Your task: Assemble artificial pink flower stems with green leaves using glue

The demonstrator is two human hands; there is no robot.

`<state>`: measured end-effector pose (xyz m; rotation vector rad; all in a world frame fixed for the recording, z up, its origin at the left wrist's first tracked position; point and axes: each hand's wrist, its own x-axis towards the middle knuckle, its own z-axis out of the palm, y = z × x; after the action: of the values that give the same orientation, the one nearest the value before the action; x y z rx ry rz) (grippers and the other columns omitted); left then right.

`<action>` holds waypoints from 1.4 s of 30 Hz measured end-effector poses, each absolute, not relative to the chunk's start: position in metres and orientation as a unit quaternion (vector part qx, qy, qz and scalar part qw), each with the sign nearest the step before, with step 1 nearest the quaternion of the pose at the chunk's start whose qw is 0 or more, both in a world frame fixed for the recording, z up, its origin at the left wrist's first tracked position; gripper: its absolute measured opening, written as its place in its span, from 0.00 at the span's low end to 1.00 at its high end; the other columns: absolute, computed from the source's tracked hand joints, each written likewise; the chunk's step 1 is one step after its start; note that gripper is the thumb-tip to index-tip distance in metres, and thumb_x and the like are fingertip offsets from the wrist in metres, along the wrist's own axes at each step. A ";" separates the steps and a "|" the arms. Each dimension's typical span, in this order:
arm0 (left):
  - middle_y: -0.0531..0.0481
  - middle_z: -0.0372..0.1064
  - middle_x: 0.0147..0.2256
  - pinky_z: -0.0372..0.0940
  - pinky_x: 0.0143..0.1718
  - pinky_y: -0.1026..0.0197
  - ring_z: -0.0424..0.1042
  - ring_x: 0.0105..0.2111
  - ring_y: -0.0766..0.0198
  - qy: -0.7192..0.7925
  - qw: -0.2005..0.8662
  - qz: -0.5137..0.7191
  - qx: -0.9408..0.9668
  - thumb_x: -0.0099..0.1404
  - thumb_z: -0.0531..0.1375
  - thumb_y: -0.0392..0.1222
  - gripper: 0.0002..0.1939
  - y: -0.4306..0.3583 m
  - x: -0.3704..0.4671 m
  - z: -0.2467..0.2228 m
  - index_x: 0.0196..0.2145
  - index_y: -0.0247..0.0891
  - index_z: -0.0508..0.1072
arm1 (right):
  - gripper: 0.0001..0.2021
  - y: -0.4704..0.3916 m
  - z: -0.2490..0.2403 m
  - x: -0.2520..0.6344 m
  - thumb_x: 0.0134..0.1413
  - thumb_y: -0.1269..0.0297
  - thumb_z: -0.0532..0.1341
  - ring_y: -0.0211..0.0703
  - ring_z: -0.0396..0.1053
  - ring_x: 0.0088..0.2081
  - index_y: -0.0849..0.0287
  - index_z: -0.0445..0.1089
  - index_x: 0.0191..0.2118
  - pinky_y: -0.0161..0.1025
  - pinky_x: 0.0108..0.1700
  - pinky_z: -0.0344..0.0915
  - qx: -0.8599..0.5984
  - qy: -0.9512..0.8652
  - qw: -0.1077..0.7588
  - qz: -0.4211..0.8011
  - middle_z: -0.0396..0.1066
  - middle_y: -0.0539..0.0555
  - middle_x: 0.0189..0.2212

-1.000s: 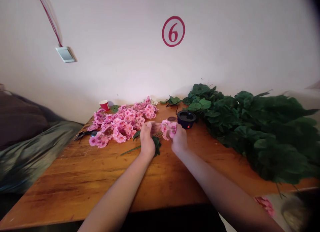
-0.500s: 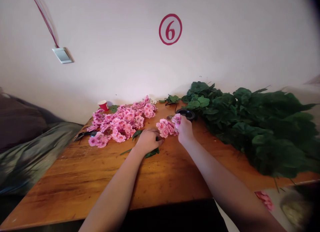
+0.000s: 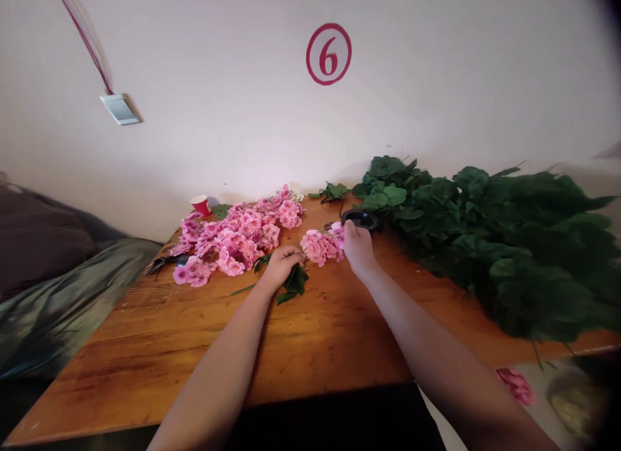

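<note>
Hands (image 3: 319,251) at pink blossoms (image 3: 320,246) — green leaves (image 3: 294,285) below, black pot (image 3: 359,220) behind.

A single numeral could be read: a "6" (image 3: 328,56), in dark red or crimson, set inside a ring (image 3: 307,54) of the same colour. Both stood on the pale wall (image 3: 218,69) behind the tabletop (image 3: 194,347), above the level of everything lying there, and the figure was upright with only a slight lean. No other lettering was legible; the red paper cup (image 3: 200,206) on the tabletop showed a small pale patch too blurred to make out.
</note>
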<state>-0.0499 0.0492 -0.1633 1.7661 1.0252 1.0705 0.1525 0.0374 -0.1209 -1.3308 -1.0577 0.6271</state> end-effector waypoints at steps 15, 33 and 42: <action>0.54 0.67 0.23 0.59 0.31 0.64 0.65 0.25 0.67 0.419 0.364 0.509 0.658 0.62 0.61 0.51 0.16 0.048 -0.054 -0.147 0.25 0.37 0.72 | 0.21 0.044 -0.119 0.159 0.63 0.54 0.43 0.39 0.56 0.21 0.53 0.47 0.18 0.36 0.22 0.50 -0.642 -0.487 0.546 0.230 0.52 0.49 0.15; 0.52 0.70 0.26 0.56 0.35 0.63 0.67 0.30 0.64 0.440 0.139 0.339 0.820 0.64 0.57 0.38 0.10 0.042 -0.051 -0.168 0.24 0.38 0.71 | 0.25 0.093 -0.062 0.214 0.66 0.61 0.45 0.53 0.75 0.40 0.64 0.80 0.35 0.39 0.38 0.65 -0.749 -0.644 0.124 -0.093 0.77 0.66 0.36; 0.51 0.69 0.27 0.57 0.36 0.62 0.68 0.31 0.62 0.446 0.097 0.298 0.838 0.66 0.56 0.39 0.11 0.045 -0.049 -0.167 0.25 0.39 0.69 | 0.29 0.105 -0.074 0.230 0.67 0.60 0.41 0.54 0.75 0.39 0.65 0.79 0.35 0.42 0.38 0.65 -0.757 -0.629 0.130 -0.120 0.76 0.66 0.35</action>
<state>-0.0490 0.0453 -0.1671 2.4812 1.3216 0.8823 0.2304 0.1053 -0.0741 -2.1986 -1.8288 -0.3479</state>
